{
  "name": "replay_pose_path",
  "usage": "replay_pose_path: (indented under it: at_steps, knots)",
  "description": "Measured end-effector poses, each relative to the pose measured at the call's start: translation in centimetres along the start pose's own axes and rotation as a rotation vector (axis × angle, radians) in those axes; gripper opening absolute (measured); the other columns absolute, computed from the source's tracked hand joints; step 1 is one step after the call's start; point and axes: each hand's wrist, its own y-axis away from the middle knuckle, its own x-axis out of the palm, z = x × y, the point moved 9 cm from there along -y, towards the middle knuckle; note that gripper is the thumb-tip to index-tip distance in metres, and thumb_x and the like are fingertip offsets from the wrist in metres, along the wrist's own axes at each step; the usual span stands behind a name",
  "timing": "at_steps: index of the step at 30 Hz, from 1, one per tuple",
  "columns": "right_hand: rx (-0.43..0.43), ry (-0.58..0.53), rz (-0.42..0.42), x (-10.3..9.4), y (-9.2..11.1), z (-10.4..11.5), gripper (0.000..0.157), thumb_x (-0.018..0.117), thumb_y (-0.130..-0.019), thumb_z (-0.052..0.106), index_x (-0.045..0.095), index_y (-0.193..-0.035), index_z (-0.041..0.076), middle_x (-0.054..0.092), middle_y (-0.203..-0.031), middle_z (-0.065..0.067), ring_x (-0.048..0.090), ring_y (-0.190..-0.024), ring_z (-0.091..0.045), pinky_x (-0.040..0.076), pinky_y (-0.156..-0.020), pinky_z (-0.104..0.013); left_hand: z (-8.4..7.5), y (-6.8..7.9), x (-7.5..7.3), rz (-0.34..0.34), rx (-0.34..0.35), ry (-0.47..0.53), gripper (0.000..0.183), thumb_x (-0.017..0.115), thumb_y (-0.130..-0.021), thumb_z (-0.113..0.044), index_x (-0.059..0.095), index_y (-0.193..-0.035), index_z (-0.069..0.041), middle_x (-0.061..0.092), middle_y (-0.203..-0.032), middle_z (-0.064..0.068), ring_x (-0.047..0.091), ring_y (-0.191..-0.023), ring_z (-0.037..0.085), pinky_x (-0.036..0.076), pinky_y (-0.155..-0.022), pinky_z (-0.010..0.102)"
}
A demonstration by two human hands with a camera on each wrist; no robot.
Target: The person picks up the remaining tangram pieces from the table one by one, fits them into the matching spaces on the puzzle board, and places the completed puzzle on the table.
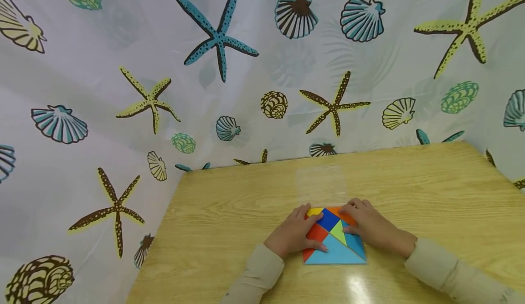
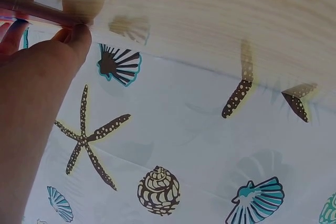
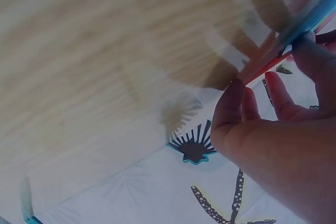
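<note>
A square tangram [image 1: 334,249] of coloured pieces lies on the wooden table. Its pieces include a dark blue square [image 1: 329,220], a light green triangle [image 1: 338,233] and a large light blue triangle [image 1: 338,252]. Along the left side, my left hand [image 1: 292,232] holds it, fingers at the far left edge and thumb over the light blue piece. My right hand [image 1: 371,224] grips the far right corner, its thumb near the green triangle and fingers on the orange piece [image 1: 335,211]. In the right wrist view, the fingertips touch the tangram's edge [image 3: 265,66].
Just behind the tangram lies a thin, clear square sheet [image 1: 321,183] on the table [image 1: 229,213]. A white curtain [image 1: 254,53] printed with starfish and shells hangs behind the table and at its sides.
</note>
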Motion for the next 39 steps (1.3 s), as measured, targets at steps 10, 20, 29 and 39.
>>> replay_pose_path:
  at_steps: [10, 20, 29, 39]
  knots:
    - [0.005, 0.015, 0.036, 0.3, 0.2, -0.1, 0.046, 0.072, -0.082, 0.024, 0.058, -0.123, 0.008, 0.048, -0.113, -0.008, 0.044, -0.096, -0.028, 0.043, -0.081, -0.046, -0.1, 0.2, 0.1, 0.038, -0.003, 0.036, 0.091, 0.041, -0.067, -0.081, 0.024, -0.146, -0.039, 0.006, -0.155, -0.001, 0.013, -0.139, 0.022, 0.036, -0.101, 0.042]
    - [-0.081, 0.254, -0.013, 1.2, 1.2, 0.9, 0.041, 0.064, -0.088, 0.032, 0.062, -0.123, 0.01, 0.054, -0.116, -0.009, 0.049, -0.104, -0.029, 0.047, -0.08, -0.047, -0.2, 0.3, 0.1, 0.027, 0.018, 0.005, 0.09, 0.04, -0.069, -0.08, 0.025, -0.146, -0.037, 0.011, -0.154, -0.002, 0.013, -0.139, 0.023, 0.032, -0.104, 0.042]
    - [-0.175, 0.403, -0.043, 1.1, 1.6, 2.1, 0.036, 0.063, -0.089, 0.031, 0.064, -0.119, 0.01, 0.055, -0.111, -0.004, 0.051, -0.101, -0.023, 0.048, -0.073, -0.04, -0.4, 0.4, -0.2, 0.018, 0.03, -0.003, 0.09, 0.04, -0.07, -0.08, 0.025, -0.147, -0.035, 0.011, -0.154, 0.0, 0.014, -0.139, 0.024, 0.032, -0.105, 0.041]
    - [-0.171, 0.397, -0.116, 0.7, 1.8, 2.7, 0.022, 0.063, -0.09, 0.024, 0.056, -0.105, 0.008, 0.056, -0.106, -0.004, 0.052, -0.096, -0.021, 0.049, -0.071, -0.036, -0.6, 0.3, -0.5, -0.022, 0.05, -0.043, 0.089, 0.039, -0.072, -0.078, 0.031, -0.146, -0.03, 0.018, -0.153, 0.0, 0.016, -0.139, 0.022, 0.027, -0.107, 0.037]
